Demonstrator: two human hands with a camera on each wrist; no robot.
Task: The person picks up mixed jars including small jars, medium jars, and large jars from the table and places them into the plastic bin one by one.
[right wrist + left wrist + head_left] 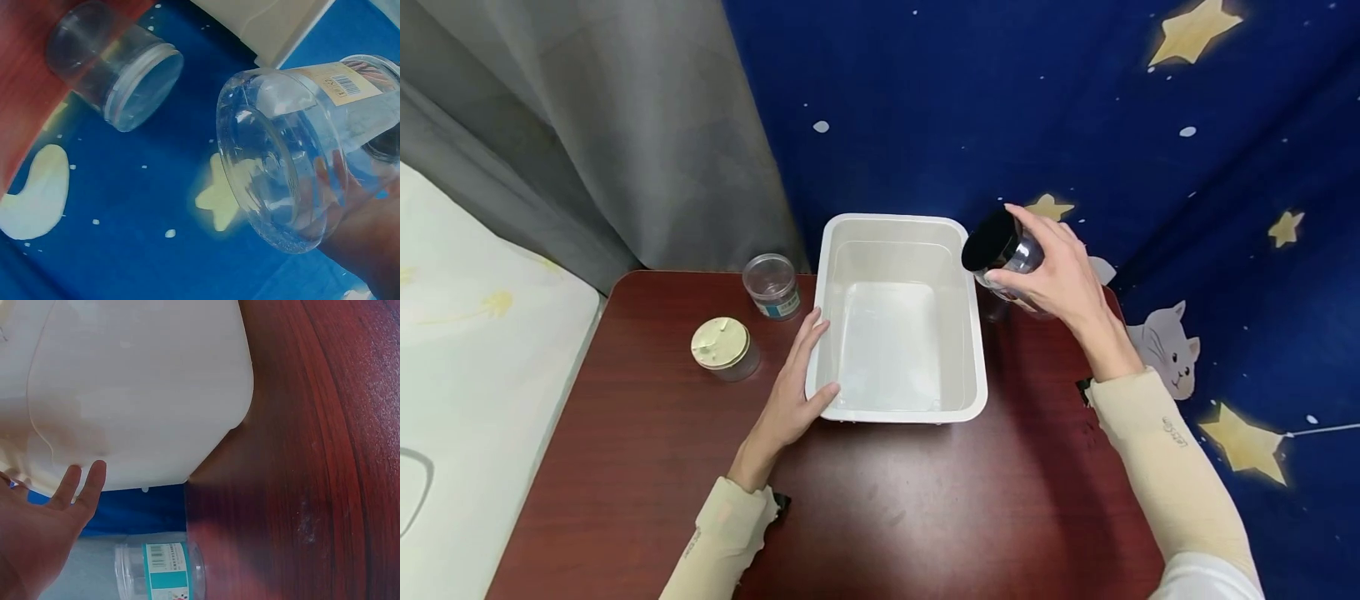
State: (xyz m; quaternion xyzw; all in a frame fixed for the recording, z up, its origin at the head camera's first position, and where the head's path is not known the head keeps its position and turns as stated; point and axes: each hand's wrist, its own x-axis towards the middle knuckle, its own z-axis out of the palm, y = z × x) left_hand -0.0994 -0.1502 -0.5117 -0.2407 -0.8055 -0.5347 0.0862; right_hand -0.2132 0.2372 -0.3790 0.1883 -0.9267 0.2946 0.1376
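Note:
A white plastic bin [829,292] stands on the dark red table [925,517]. My left hand [793,392] lies with straight fingers against the bin's left wall [137,394]; the same hand [44,531] shows its fingertips touching that wall in the left wrist view. My right hand [1060,279] grips a clear jar with a black lid [1000,246], tilted, lid toward the bin, just above the bin's right rim. In the right wrist view the jar [294,156] shows its clear base and a label, with the fingers [369,237] curled round it.
A lidless clear jar with a teal label [771,286] [162,572] and a jar with a cream lid [724,346] stand left of the bin. Another lidless clear jar [115,69] sits at the table's right edge. Blue star cloth and a grey curtain hang behind.

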